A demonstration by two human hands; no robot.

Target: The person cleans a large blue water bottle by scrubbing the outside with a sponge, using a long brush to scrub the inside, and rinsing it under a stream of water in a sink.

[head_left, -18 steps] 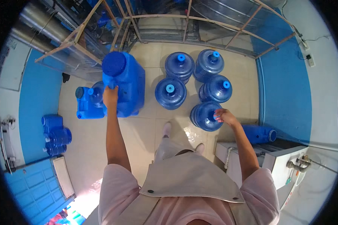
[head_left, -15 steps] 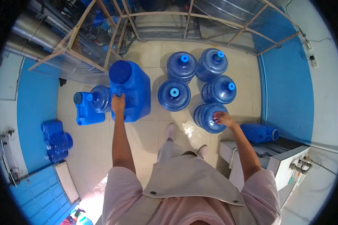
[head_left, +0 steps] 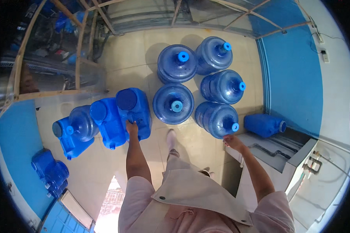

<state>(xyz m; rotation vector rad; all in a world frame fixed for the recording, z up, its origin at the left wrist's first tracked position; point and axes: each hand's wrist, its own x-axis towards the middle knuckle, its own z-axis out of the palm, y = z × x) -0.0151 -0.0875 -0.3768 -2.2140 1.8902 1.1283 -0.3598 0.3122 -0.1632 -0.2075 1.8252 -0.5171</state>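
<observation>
My left hand [head_left: 132, 126] is closed round the handle of a large blue jerrycan [head_left: 141, 111] with a round dark-blue cap. A similar blue jerrycan [head_left: 109, 124] stands close against its left side. Over at the right, my right hand [head_left: 232, 142] hangs just by the near edge of a round blue water-cooler bottle [head_left: 216, 119], fingers loosely bent and nothing in them. Whether they touch the bottle I cannot tell. Another water bottle [head_left: 172, 104] stands upright between my hands, in front of my feet.
Several more water bottles [head_left: 177, 64] stand behind. Far left are a round bottle [head_left: 84, 123] and a flat blue jerrycan [head_left: 68, 136]. A blue jerrycan [head_left: 262, 125] lies by the sink basin [head_left: 296, 156] on the right. A wood-framed clear partition [head_left: 80, 50] closes off the back.
The jerrycan in my left hand has come down and nearer me, beside the other one, which now shows. My right hand has moved nearer to me, off the bottle's top. My view has turned.
</observation>
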